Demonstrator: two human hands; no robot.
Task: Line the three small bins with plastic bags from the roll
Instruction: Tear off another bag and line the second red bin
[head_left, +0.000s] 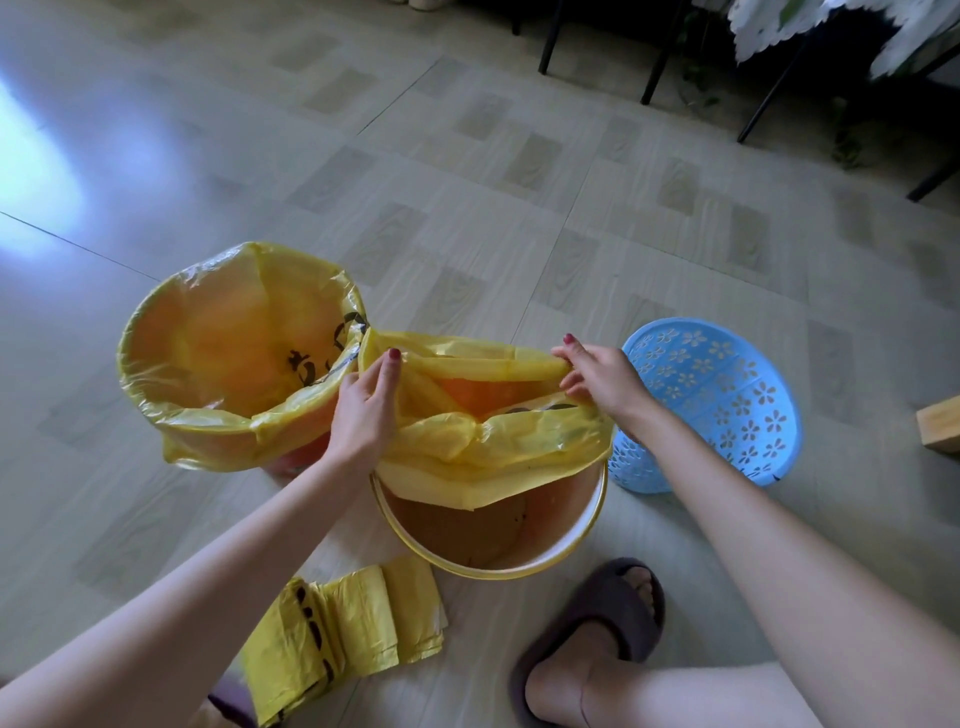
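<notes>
Left hand (363, 410): we see its fingers pinched on the left edge of the bag (488, 426), thumb up.
Right hand (602, 379): fingers clamped on the bag's far right edge, pulling the mouth wide.
Bag: yellow, stretched between our two grips, sagging over the far rim of the middle bin (493, 530) (near rim bare).
Lined bin (239, 358): just left of the left fingers, bag folded over its rim.
Blue bin (711, 400): just right of the right fingers, unlined, tilted.
Roll (343, 629): on the floor (467, 182), well below the left hand, partly unrolled.
Slipper (597, 623): near the middle bin.
</notes>
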